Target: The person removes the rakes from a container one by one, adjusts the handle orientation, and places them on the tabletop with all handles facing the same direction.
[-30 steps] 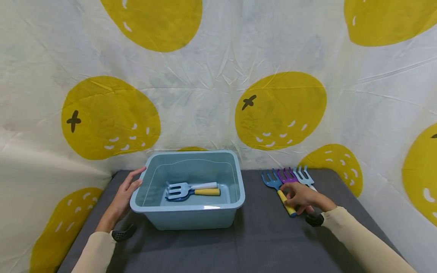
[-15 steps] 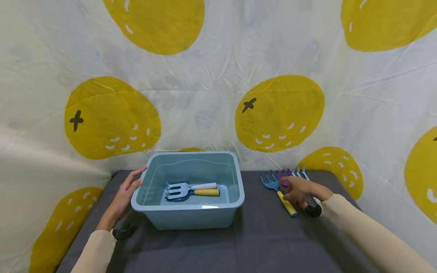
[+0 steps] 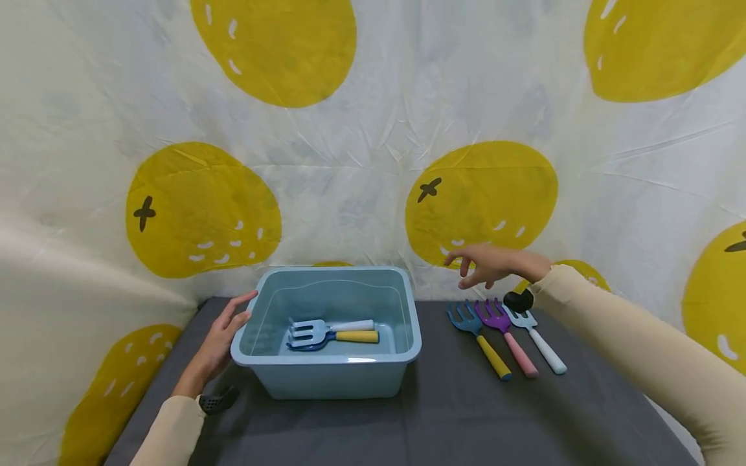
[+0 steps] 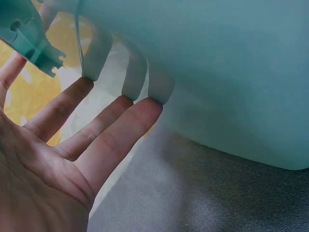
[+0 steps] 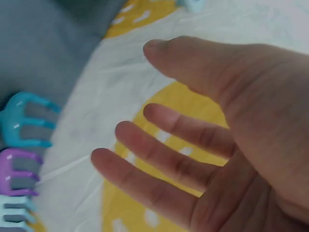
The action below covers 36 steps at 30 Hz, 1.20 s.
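Wrinkled wht backdrop cloth [image 3: 350, 213] w/ lg yel oval prints [image 3: 484, 200] behind dk gry tbl [image 3: 326, 430].

The light in here is soft and even, brightening in a band over the cloth [image 3: 35, 239] at far left. One white glint catches the near rim of the tub [image 3: 326, 378] — and blurry-edged shadows lie on the dark desk [image 3: 326, 430]. The left wrist view has a teal cast, the fingers [image 4: 120, 135] mirrored in the tub; the right wrist view is hazy, its forks [image 5: 14, 121] soft.
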Each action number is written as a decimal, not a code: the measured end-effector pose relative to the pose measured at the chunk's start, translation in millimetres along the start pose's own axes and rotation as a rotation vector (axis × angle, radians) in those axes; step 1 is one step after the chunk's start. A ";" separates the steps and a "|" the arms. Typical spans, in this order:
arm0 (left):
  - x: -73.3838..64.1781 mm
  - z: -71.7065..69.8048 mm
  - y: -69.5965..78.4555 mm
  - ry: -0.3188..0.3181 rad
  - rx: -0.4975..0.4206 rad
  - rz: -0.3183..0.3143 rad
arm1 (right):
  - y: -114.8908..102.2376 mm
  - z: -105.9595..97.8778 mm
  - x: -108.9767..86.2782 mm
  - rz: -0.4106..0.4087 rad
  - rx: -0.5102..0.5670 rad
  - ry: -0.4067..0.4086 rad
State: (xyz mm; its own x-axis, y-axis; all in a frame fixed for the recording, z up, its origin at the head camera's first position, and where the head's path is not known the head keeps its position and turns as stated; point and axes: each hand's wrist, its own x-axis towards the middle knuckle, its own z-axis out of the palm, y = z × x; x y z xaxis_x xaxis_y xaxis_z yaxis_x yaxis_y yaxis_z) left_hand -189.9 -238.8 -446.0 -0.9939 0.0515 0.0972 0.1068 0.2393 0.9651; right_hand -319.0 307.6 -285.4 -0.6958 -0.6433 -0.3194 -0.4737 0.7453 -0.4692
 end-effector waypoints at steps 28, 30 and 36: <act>3.9 -1.3 -7.1 0.007 0.028 0.039 | -131.4 34.2 134.9 -0.274 -0.170 -0.190; 4.2 -1.5 -7.4 0.006 0.026 0.038 | -134.3 45.3 147.8 -0.252 -0.201 -0.228; 5.5 -1.5 -7.4 0.015 0.027 0.029 | -134.5 79.3 186.0 -0.229 -0.272 -0.323</act>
State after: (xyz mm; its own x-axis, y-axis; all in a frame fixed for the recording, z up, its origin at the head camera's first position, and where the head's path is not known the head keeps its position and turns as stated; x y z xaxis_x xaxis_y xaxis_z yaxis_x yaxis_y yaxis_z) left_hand -196.2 -241.8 -452.3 -0.9907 0.0441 0.1290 0.1361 0.2639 0.9549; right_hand -341.9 73.9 -347.0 -0.3742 -0.7854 -0.4930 -0.7489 0.5695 -0.3388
